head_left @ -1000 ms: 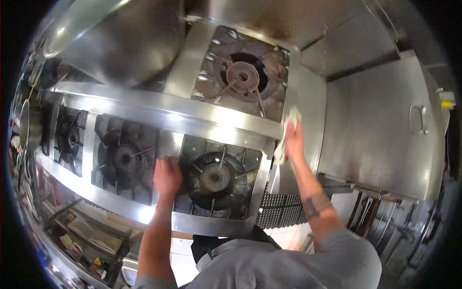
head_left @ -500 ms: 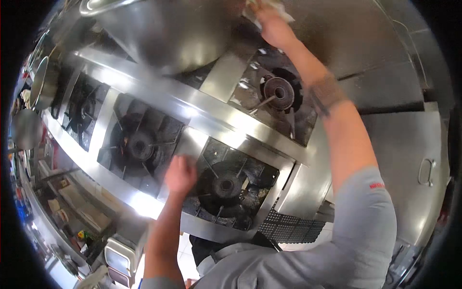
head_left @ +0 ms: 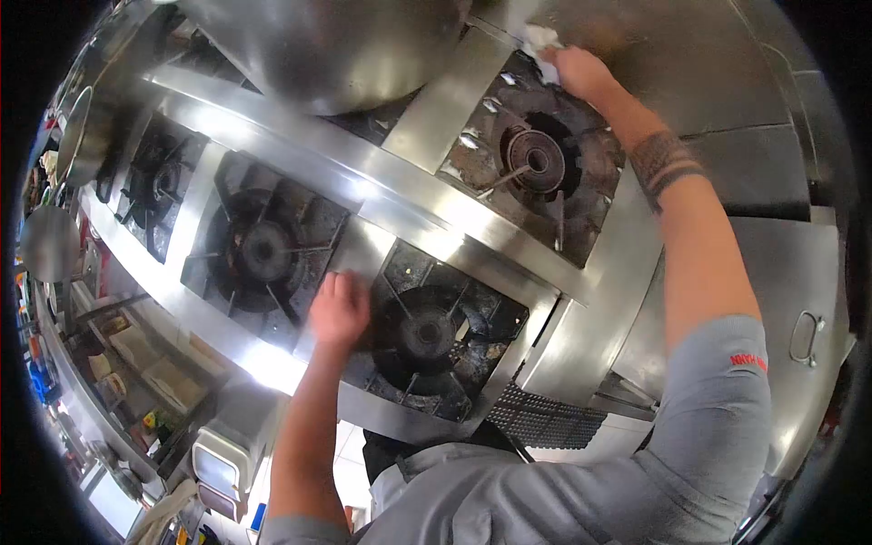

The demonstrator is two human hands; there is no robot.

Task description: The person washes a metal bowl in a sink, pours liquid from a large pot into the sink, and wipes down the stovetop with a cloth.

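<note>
My right hand (head_left: 581, 73) is closed on a pale cloth (head_left: 542, 44) at the far edge of the stove, just behind the rear burner (head_left: 536, 162). The cloth lies against the metal there. Knuckles up, my left hand (head_left: 340, 309) is closed and rests on the steel strip (head_left: 366, 247) between two front burners. The right front burner (head_left: 427, 334) is just to its right, the other front burner (head_left: 266, 252) to its left. Whether anything is inside the left hand is hidden.
A large metal pot (head_left: 336, 45) stands on the rear of the stove. A steel cover with a handle (head_left: 806, 338) is at the right. Shelves with containers (head_left: 150, 363) are at the lower left, and a black perforated mat (head_left: 549, 420) lies below the stove's edge.
My right hand has carried the cloth from the stove's right side to the back wall, then down to the rear edge. My left hand stays closed near the same strip. The view has turned.
</note>
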